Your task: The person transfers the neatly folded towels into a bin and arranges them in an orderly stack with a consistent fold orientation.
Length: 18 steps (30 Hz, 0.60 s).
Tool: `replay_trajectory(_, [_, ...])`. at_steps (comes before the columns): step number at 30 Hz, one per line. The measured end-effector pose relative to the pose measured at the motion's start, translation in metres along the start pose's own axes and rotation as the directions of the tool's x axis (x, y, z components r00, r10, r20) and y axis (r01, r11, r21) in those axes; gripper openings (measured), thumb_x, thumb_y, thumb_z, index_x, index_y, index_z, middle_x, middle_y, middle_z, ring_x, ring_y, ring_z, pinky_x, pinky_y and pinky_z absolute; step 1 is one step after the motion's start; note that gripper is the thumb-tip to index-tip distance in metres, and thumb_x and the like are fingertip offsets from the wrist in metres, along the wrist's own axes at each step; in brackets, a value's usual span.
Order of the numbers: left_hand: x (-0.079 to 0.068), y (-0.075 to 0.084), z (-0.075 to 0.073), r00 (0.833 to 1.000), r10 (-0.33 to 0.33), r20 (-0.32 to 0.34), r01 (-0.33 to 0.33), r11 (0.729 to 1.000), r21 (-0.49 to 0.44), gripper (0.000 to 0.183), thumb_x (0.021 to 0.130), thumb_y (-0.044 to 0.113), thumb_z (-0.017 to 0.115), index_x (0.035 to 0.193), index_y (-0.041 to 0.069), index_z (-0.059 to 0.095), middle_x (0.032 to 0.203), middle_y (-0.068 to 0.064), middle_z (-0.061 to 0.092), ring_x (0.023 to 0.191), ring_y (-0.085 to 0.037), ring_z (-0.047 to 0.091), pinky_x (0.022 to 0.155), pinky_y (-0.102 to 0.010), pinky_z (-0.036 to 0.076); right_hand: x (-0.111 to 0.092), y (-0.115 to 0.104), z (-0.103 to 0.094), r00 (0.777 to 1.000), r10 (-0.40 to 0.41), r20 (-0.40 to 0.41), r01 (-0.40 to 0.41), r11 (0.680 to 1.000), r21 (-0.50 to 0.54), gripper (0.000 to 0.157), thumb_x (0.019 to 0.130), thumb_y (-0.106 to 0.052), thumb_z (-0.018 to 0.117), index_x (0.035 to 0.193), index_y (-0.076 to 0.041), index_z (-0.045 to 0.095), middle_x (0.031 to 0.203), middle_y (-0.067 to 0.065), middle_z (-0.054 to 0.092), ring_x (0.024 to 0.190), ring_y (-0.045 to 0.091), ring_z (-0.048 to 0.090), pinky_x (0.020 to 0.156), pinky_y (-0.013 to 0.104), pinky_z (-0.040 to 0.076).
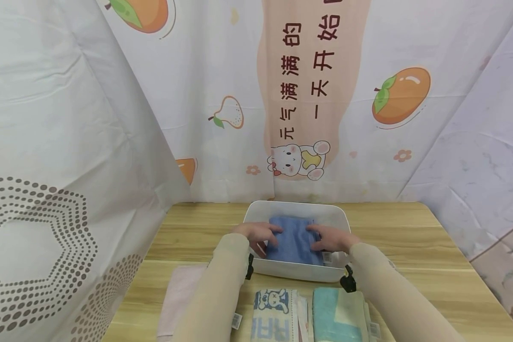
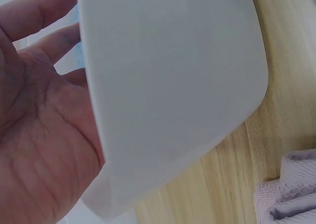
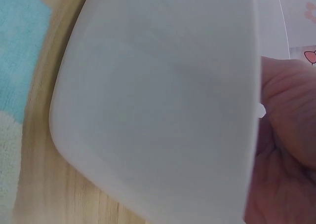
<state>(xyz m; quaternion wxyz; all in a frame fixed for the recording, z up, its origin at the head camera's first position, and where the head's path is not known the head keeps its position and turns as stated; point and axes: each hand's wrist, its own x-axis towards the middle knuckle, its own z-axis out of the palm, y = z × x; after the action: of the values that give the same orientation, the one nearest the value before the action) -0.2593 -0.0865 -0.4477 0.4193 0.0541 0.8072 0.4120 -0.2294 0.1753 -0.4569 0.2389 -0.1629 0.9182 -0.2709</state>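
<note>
A folded blue towel [image 1: 294, 242] lies inside a white plastic bin [image 1: 297, 270], with a small pale tag [image 1: 327, 258] at its lower right corner. My left hand [image 1: 261, 235] reaches over the bin's left side, its loosely bent fingers on the towel's left edge. From the right, my right hand [image 1: 331, 237] touches the towel's right part with fingers spread. In the left wrist view the bin's wall [image 2: 173, 81] hides the left fingertips. The same wall [image 3: 153, 105] hides most of the right fingers in the right wrist view.
In front of the bin lie a folded pink towel [image 1: 181, 294], a cream and blue towel with a bear print [image 1: 273, 316] and a teal and cream towel [image 1: 339, 316]. They rest on a wooden table [image 1: 393, 237]. A printed curtain [image 1: 222, 156] hangs behind.
</note>
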Motion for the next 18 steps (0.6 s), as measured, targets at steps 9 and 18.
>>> replay_trajectory(9, [0.0004,-0.0011,-0.0009,1.0,-0.008,0.003,0.008,0.999,0.037,0.066,0.095,0.014,0.068,0.156,0.019,0.045,0.158,-0.022,0.036,0.107,-0.038,0.064,0.084,-0.049,0.06,0.0017,0.003,0.0052,1.0,0.018,0.001,-0.018,1.0,-0.019,0.061,0.096,-0.017,0.07,0.151,-0.004,0.047,0.155,0.03,0.04,0.143,0.049,0.038,0.114,0.064,0.033])
replay_trajectory(18, [-0.0013,-0.0009,-0.0002,1.0,-0.022,0.007,0.022,0.999,0.028,0.067,0.094,0.015,0.068,0.157,0.019,0.043,0.159,-0.021,0.036,0.107,-0.04,0.064,0.086,-0.05,0.059,0.0014,0.0017,0.0056,0.999,0.038,0.027,-0.037,0.999,-0.037,0.064,0.097,-0.02,0.069,0.153,-0.003,0.043,0.156,0.03,0.039,0.144,0.049,0.035,0.114,0.063,0.032])
